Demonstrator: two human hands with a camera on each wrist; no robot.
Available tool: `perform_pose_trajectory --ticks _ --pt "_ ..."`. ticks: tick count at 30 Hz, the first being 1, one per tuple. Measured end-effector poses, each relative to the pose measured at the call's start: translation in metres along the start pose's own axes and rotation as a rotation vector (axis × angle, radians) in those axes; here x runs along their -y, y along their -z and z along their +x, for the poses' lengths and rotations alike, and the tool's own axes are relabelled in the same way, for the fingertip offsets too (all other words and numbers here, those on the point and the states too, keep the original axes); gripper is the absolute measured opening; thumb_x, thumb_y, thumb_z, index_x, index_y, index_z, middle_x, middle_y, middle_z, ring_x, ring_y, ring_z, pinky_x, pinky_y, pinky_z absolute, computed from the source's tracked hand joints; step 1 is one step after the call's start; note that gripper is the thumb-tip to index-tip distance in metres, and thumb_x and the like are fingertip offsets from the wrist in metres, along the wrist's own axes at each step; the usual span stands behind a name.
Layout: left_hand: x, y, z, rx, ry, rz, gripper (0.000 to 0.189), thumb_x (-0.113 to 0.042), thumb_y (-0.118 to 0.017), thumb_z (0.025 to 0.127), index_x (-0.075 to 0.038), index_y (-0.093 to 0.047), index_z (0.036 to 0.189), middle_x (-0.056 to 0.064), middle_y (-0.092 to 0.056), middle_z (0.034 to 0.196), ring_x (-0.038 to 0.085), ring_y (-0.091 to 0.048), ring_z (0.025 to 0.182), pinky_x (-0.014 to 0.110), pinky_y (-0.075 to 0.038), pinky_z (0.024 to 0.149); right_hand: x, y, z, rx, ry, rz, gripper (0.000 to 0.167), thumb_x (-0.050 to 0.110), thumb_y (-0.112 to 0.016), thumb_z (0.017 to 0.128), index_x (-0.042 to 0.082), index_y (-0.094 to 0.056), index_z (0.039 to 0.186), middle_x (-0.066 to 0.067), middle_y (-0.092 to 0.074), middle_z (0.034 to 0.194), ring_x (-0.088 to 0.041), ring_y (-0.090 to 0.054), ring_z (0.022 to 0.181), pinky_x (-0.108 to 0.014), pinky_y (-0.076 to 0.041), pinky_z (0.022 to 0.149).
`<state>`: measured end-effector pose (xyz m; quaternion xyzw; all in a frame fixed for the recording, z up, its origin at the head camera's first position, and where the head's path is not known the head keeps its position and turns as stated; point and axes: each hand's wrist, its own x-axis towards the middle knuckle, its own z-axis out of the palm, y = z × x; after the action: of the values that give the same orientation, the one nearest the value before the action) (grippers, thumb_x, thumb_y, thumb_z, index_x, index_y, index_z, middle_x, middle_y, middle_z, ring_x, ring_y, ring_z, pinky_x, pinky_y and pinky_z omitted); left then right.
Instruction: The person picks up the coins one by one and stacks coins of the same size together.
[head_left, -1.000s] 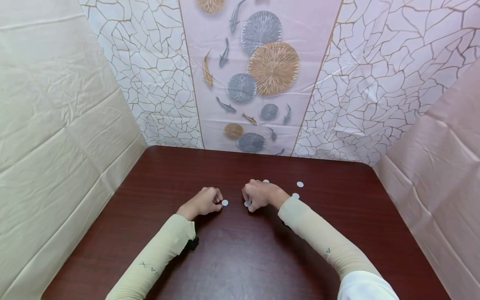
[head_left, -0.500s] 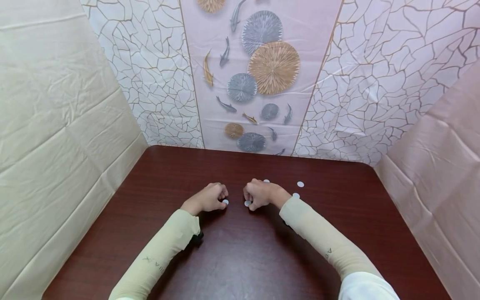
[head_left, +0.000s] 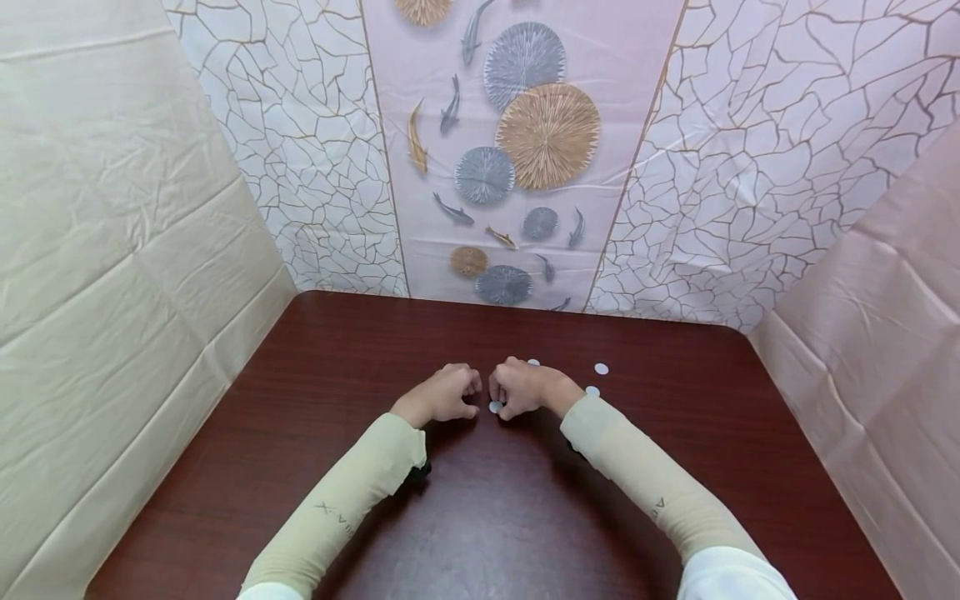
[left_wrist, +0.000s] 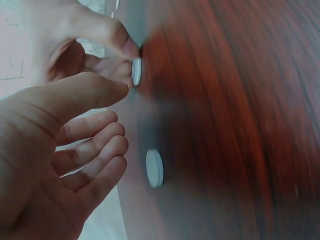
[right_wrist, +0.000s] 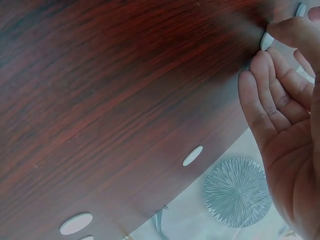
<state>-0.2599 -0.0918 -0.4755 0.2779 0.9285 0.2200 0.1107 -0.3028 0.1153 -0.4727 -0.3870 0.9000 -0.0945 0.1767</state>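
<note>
The person's right hand point(head_left: 522, 388) pinches a small, thin, white round disc point(head_left: 496, 407) between thumb and fingers on the dark reddish-brown wood-grain counter point(head_left: 487, 508). To its left, near but apart from this disc, the left hand point(head_left: 444, 395) has its thumb spread away from loosely bent fingers, which hold nothing. A second white round disc point(left_wrist: 155, 168) lies on the counter near the left fingers, hidden from the head view. Farther right lie three more: a partly covered white disc point(head_left: 533, 362) behind the right hand, a far white disc point(head_left: 602, 368), and a nearer white disc point(head_left: 592, 391) by the right cream sleeve point(head_left: 637, 467). Beyond the counter's far edge hangs a pale printed cloth point(head_left: 442, 225).
</note>
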Motion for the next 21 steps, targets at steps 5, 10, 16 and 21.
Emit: perform_pose_trajectory --ticks 5,10,16,21 --pt "-0.005 -0.007 0.007 -0.014 -0.026 -0.005 0.025 -0.013 -0.082 0.091 -0.004 -0.071 0.112 0.011 -0.067 0.109 0.022 -0.062 0.099 0.038 -0.055 0.090 -0.002 -0.001 -0.001 -0.027 0.026 0.011 0.016 0.016 -0.086 0.084 0.012 -0.076 0.095 0.003 -0.074 0.090 -0.005 -0.067 0.081 -0.025 -0.058 0.075" --pt "-0.006 -0.013 0.011 -0.030 -0.046 -0.025 0.024 -0.012 -0.082 0.090 -0.004 -0.071 0.110 0.010 -0.066 0.107 0.019 -0.059 0.095 0.036 -0.053 0.086 -0.006 -0.002 -0.002 -0.039 0.028 0.067 0.015 0.013 -0.086 0.083 0.011 -0.075 0.094 0.003 -0.073 0.089 -0.005 -0.068 0.081 -0.025 -0.059 0.076" --pt "-0.006 -0.018 0.014 -0.032 -0.041 -0.018 0.022 -0.013 -0.082 0.091 -0.005 -0.071 0.108 0.008 -0.065 0.105 0.017 -0.057 0.092 0.034 -0.052 0.083 -0.010 -0.002 -0.003 -0.039 0.027 0.111 0.012 0.012 -0.085 0.085 0.014 -0.075 0.093 0.007 -0.073 0.088 -0.003 -0.068 0.080 -0.023 -0.058 0.076" --pt "-0.006 -0.021 0.018 -0.024 -0.050 0.015 0.019 -0.013 -0.081 0.091 -0.007 -0.072 0.107 0.006 -0.065 0.104 0.017 -0.057 0.092 0.033 -0.051 0.083 -0.013 0.000 -0.008 -0.021 0.011 0.148 0.013 0.011 -0.084 0.086 0.015 -0.077 0.096 0.006 -0.075 0.091 -0.004 -0.070 0.083 -0.025 -0.059 0.077"
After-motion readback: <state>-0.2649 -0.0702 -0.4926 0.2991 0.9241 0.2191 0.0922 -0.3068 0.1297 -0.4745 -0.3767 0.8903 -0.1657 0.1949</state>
